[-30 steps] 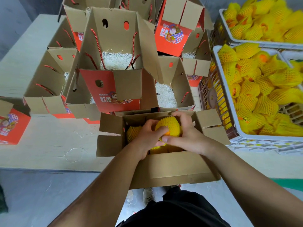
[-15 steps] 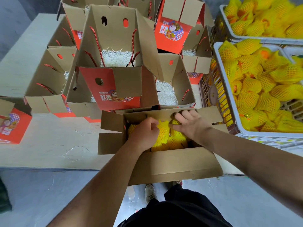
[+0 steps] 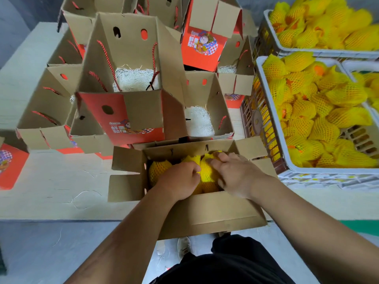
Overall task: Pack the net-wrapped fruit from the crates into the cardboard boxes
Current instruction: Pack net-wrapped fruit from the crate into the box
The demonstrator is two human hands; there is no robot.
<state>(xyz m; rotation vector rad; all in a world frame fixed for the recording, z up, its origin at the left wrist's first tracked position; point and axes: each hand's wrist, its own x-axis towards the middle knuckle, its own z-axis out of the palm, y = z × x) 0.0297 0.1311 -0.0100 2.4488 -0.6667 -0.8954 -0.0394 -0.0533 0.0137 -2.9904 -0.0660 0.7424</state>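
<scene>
Both hands are inside the open cardboard box (image 3: 205, 214) at the near edge of the table (image 3: 51, 191). The left hand (image 3: 180, 181) has curled fingers that grasp the yellow net of a wrapped fruit (image 3: 207, 171) in the box. The right hand (image 3: 235, 173) lies flat with straight fingers on the same fruit. More net-wrapped fruit fills the white crate (image 3: 268, 111) at the right, just beside the box
</scene>
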